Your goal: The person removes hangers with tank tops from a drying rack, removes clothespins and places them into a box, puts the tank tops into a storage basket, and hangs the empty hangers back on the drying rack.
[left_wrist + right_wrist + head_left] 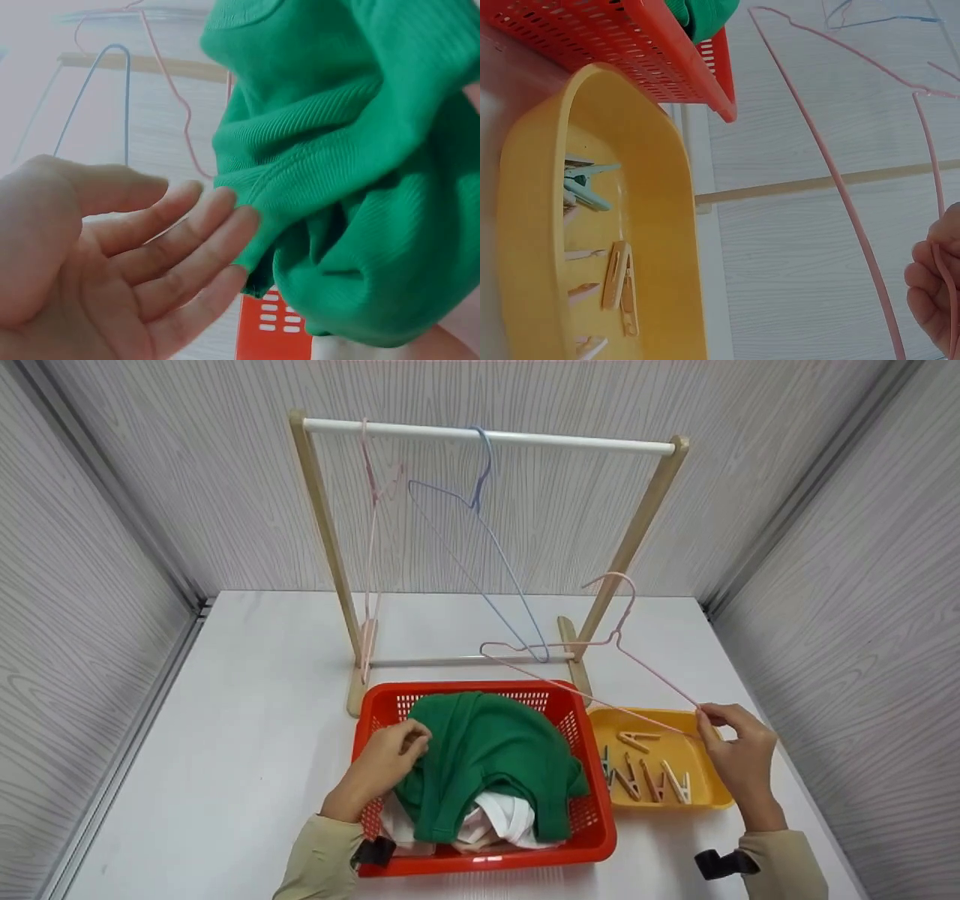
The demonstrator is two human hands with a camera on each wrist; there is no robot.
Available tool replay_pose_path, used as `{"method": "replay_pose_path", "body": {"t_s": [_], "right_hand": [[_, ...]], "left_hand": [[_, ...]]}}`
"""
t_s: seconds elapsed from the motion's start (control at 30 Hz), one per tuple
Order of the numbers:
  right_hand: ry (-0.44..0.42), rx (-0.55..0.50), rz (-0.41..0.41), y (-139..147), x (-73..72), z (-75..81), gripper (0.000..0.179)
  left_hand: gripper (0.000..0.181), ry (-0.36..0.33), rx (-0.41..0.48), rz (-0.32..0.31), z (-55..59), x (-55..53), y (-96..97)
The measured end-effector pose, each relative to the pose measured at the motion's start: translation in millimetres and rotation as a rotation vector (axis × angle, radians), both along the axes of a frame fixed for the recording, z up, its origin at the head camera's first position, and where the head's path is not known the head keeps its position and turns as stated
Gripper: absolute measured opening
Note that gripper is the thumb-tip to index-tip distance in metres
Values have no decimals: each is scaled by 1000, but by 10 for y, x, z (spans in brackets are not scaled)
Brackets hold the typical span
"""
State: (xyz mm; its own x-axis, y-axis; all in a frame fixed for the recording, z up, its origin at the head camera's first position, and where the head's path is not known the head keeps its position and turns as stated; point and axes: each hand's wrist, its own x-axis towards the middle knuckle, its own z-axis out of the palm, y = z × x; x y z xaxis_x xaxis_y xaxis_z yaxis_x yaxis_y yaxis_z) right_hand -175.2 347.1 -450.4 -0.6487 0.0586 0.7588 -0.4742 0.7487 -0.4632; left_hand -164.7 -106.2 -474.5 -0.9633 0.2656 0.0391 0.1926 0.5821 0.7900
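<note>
My right hand (742, 750) pinches one corner of a pink clothes hanger (551, 682), whose hook points up and to the left. In the right wrist view the fingers (928, 289) curl round the pink wire. My left hand (390, 757) is over the left rim of a red basket (559, 855), beside a folded green garment (487, 742). Seen from the left wrist, its fingers are loosely extended, with the tips at the green ribbed cloth (322, 172); whether they touch it I cannot tell. White cloth (510, 816) lies under the green garment.
A wooden rack with a white rail (570, 439) stands behind the basket. Hanging from it are another pink hanger (370, 547) and a blue hanger (506, 566). A yellow tray (675, 802) with several clothespins (651, 781) stands right of the basket. Walls enclose the white table (247, 720).
</note>
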Motion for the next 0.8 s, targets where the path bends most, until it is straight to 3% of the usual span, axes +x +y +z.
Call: {"method": "replay_pose_path", "body": {"t_s": [0.17, 0.43, 0.8], "right_hand": [[55, 30, -48, -132, -71, 75, 13], [105, 11, -111, -294, -136, 257, 9], [166, 2, -218, -495, -290, 544, 6]], "left_hand": [[12, 48, 26, 26, 14, -1, -40], [12, 77, 23, 13, 4, -1, -58], [13, 37, 35, 10, 3, 10, -28]]}}
